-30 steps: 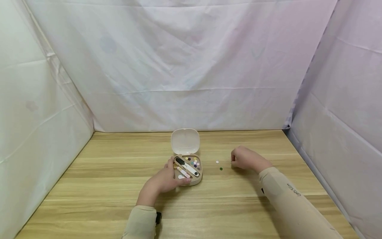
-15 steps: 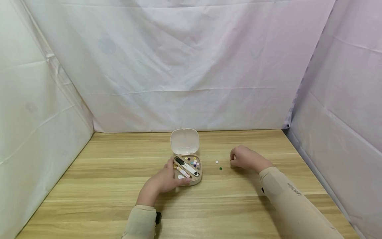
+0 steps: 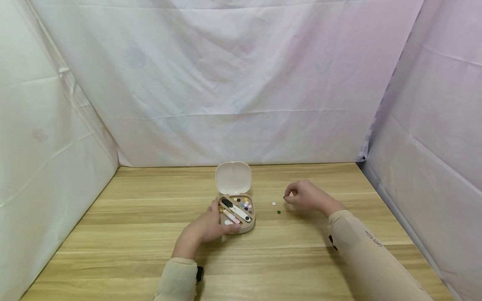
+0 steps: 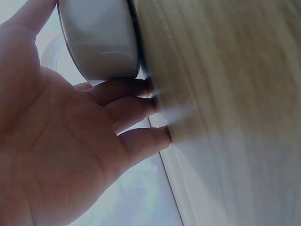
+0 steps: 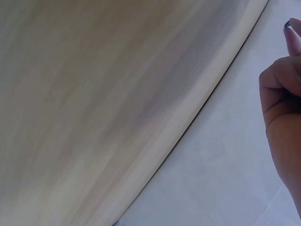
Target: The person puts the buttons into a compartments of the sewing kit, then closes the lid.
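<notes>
An open sewing kit box (image 3: 247, 229) sits on the table, its cream lid (image 3: 233, 177) raised at the back. Around its near left corner, my left hand (image 3: 205, 226) holds it, thumb at the front and fingers along the side. The box wall (image 4: 103, 52) also shows between thumb and fingers in the left wrist view. Inside lie black-and-white thread snips (image 3: 236, 210), a patterned strip (image 3: 231, 216) and several coloured buttons (image 3: 246, 204). To the right, my right hand (image 3: 308, 197) pinches a small dark button (image 5: 287, 24) between thumb and fingertip, raised over the table.
A white button (image 3: 273, 204) and a green button (image 3: 278, 212) lie on the wooden table (image 3: 124, 234) between the box and my right hand. White cloth (image 3: 233, 83) hangs behind the table and along both sides.
My right hand has lifted slightly and shifted left, and a dark button now shows at its fingertips. The left hand and the box have stayed put.
</notes>
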Motion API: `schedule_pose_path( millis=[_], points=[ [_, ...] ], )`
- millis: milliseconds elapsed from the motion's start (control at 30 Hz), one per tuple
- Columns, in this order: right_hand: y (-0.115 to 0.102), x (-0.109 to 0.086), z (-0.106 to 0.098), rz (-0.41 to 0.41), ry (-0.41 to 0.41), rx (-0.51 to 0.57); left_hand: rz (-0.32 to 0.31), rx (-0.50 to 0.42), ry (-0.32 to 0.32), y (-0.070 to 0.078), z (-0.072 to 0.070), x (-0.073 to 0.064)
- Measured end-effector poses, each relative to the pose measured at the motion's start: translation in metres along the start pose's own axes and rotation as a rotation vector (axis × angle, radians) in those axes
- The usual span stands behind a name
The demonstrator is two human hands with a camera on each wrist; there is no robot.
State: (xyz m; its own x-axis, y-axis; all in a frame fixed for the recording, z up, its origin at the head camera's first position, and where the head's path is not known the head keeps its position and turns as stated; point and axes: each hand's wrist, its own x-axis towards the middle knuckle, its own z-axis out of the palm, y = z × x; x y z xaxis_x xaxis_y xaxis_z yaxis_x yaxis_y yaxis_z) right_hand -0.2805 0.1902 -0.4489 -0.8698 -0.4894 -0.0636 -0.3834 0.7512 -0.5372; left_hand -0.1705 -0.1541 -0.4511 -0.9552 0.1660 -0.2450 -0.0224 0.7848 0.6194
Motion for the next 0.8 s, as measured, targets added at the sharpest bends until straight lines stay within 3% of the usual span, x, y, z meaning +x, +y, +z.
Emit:
schedule_pose_path(
  millis=[367, 567, 800],
  points=[
    [-0.018, 0.000, 0.001, -0.037, 0.056, 0.226, -0.004, -0.003, 0.000, 0.001, -0.001, -0.001],
    [-0.035, 0.006, 0.003, -0.111, 0.083, 0.235, -0.006, -0.001, 0.001, 0.000, 0.000, 0.000],
    [-0.050, 0.014, 0.009, -0.139, 0.082, 0.240, -0.018, -0.008, -0.002, 0.000, 0.000, -0.001]
  ],
)
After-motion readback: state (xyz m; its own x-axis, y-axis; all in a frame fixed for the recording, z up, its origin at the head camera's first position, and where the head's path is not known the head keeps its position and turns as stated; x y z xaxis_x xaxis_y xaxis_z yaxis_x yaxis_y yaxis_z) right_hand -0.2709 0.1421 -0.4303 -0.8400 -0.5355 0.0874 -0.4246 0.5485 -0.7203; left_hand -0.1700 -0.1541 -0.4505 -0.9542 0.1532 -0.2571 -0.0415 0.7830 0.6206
